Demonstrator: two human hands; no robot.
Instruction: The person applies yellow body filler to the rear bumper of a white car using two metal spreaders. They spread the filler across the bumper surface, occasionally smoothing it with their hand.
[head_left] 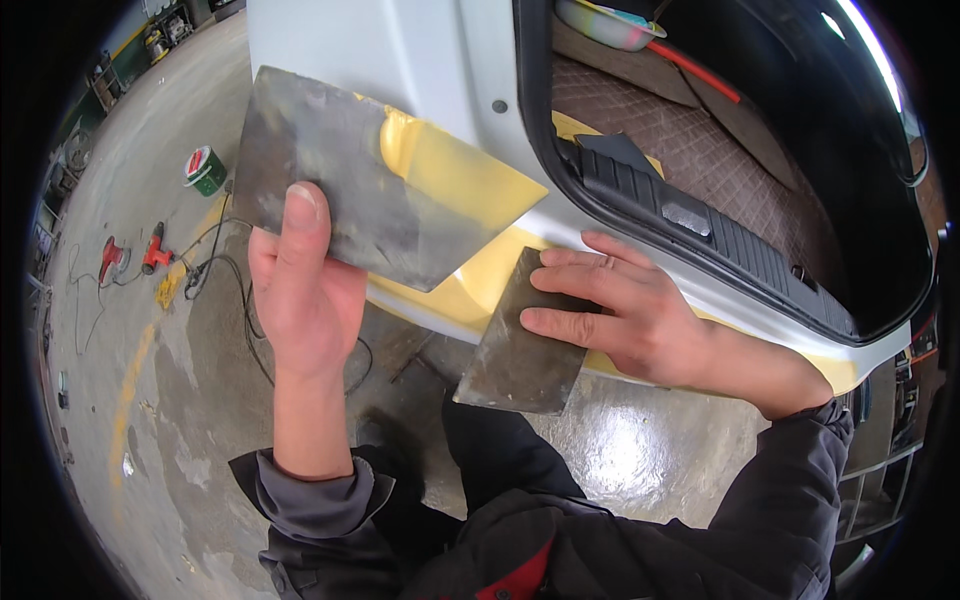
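Observation:
My left hand (pixel 305 285) holds up a large grey metal plate (pixel 330 180) smeared with yellow putty (pixel 455 175) on its right part. My thumb lies on the plate's lower edge. My right hand (pixel 625 315) presses a smaller grey metal spreader (pixel 520 350) against the white car bumper (pixel 700 300), fingers flat on the blade. Yellow putty covers the bumper's lower edge (pixel 455 295) next to the spreader.
The car's open boot (pixel 700 140) with a quilted brown mat lies beyond the bumper, a bowl (pixel 605 25) inside it. On the concrete floor to the left lie two red power tools (pixel 135 255), black cables (pixel 225 270) and a green-and-white can (pixel 205 170).

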